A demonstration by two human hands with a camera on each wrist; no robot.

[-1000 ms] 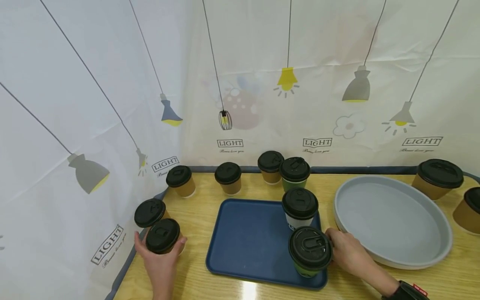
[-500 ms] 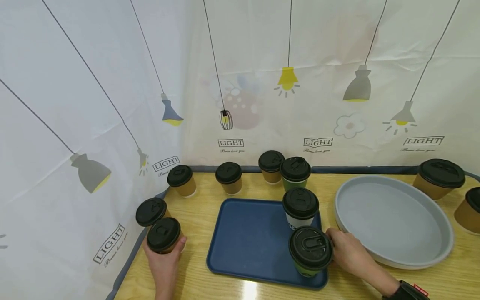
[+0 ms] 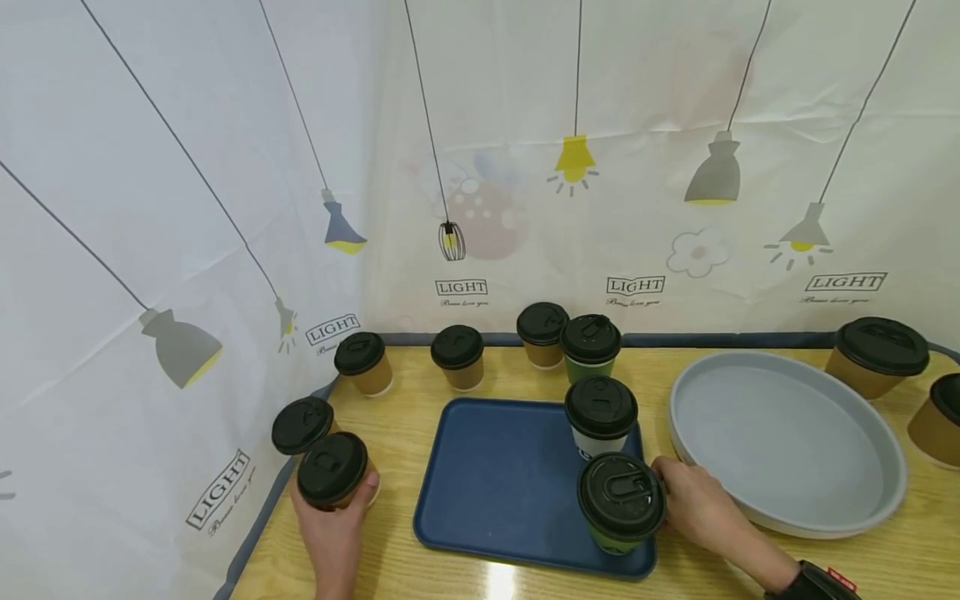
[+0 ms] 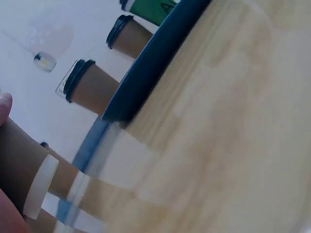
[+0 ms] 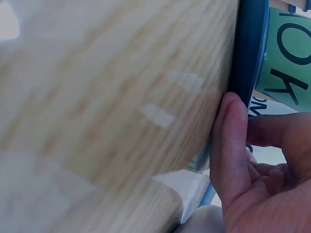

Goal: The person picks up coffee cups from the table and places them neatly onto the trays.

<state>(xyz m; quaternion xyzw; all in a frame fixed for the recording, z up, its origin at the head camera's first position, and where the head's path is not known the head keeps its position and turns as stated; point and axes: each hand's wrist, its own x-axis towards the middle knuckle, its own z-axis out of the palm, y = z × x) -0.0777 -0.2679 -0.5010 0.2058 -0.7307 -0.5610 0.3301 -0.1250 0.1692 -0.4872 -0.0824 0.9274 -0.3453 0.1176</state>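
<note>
Left hand (image 3: pixel 332 533) grips brown paper cup (image 3: pixel 334 472) left of blue rectangular plastic tray (image 3: pixel 491 483); right hand (image 3: pixel 696 502) pinches tray. Likely pickup; needs lift.

Brown cup (image 4: pixel 22 162), blk lid (image 3: pixel 332 471) on, in L hand (image 3: pixel 332 527), left of navy rect. tray (image 3: pixel 491 475) on worktop (image 3: pixel 397 433), right edge gripped by R hand (image 3: pixel 693 500).

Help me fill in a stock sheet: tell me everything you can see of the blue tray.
The blue tray is a shallow rectangle with rounded corners and a low raised rim, plastic by its look. It appears to lie flat on the wooden table, left of the round grey tray. A white cup and a green cup, both black-lidded, stand upright on its right side. The right hand pinches its right edge.
</note>
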